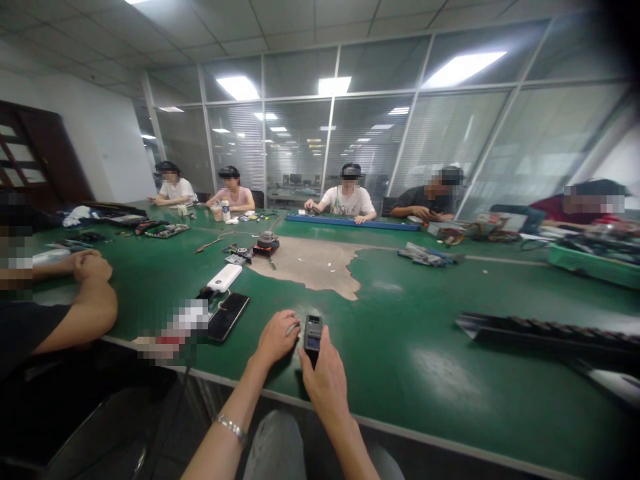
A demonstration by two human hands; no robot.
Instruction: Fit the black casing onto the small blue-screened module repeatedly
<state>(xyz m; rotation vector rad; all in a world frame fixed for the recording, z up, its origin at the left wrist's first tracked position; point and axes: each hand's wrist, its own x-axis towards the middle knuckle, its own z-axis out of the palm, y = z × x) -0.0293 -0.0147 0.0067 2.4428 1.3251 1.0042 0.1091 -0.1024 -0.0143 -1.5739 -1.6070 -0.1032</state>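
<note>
One bare right hand [326, 377] is wrapped around the near part of a small black box-shaped device [313, 331], clamped on it from the right and below, at the lower centre of the frame. The bare left hand [279, 338] lies just to the left of it, palm down with fingers bent; whether its fingertips grip anything cannot be told. From the left hand the device lies to the right, across a narrow gap; the right hand is the nearer, being in contact. Its long axis runs up the frame, away from the body.

The device has a grey-and-black face, a dark recess near its far end and a bluish panel lower down; finer markings are too blurred to read.

Beyond, the green-topped table [395, 373] spreads across the frame. Left of centre are a glossy black flat slab [229, 317] and a white rounded block [225, 278]. Above the hands, a round dark part on an orange-and-black base [267, 243] sits by a ragged tan patch [320, 263]. A long dark ridged strip [545, 335] lies at the right edge.
</note>
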